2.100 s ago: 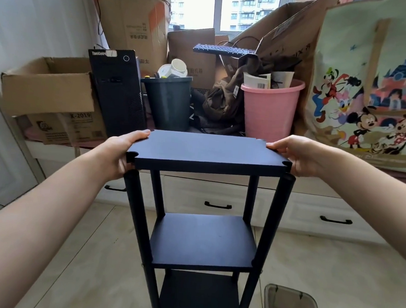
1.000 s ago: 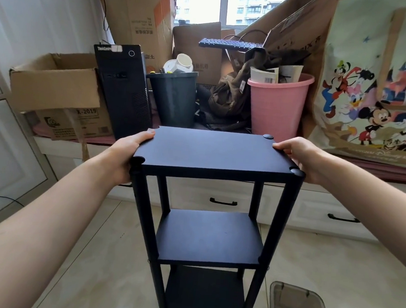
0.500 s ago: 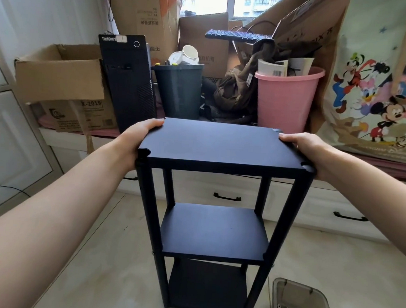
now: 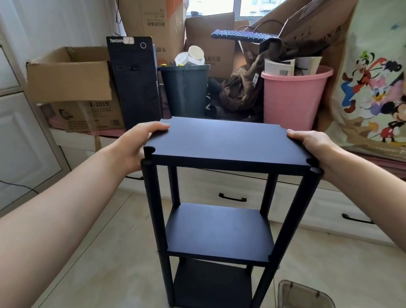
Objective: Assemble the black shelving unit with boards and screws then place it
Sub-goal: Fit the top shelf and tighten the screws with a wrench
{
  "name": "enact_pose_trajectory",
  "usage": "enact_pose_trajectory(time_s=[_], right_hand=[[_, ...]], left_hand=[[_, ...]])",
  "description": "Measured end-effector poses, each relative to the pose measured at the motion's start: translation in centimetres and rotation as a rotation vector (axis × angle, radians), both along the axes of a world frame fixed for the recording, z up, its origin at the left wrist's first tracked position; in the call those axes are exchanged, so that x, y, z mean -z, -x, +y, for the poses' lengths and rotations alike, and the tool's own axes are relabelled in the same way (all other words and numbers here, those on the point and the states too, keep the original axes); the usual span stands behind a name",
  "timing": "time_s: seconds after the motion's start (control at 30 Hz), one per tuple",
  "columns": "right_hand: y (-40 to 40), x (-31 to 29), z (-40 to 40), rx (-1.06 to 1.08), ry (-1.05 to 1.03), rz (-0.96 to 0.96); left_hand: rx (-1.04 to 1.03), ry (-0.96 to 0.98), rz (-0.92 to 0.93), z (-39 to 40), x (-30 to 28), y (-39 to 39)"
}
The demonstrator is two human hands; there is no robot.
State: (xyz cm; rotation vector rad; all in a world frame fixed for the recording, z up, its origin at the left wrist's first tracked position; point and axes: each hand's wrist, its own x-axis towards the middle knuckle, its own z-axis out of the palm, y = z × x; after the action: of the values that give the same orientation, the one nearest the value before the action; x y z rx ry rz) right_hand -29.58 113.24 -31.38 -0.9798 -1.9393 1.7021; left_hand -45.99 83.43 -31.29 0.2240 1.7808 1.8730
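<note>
From the head view, the black shelving unit (image 4: 220,229) stands upright on the floor between both hands. The left hand (image 4: 135,146) grips the left edge of its top board (image 4: 227,141), thumb lying on the surface; the right hand (image 4: 317,147) grips the right edge likewise. Below the right forearm sits a clear plastic tray (image 4: 306,307) holding small hardware.

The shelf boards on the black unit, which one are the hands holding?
The top board. The left hand and right hand grip its two short edges; the middle board and bottom board sit lower, untouched.
</note>
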Motion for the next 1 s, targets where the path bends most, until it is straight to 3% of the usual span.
enact_pose_trajectory(time_s=[0.37, 1.0], right_hand=[[-0.2, -0.2, -0.1, 0.046, -0.063, -0.021], [0.4, -0.4, 0.3, 0.026, -0.143, -0.185]], left_hand=[[-0.008, 0.089, -0.038, 0.4, 1.6, 0.3], [-0.026, 0.054, -0.068, 0.7, 1.6, 0.2]])
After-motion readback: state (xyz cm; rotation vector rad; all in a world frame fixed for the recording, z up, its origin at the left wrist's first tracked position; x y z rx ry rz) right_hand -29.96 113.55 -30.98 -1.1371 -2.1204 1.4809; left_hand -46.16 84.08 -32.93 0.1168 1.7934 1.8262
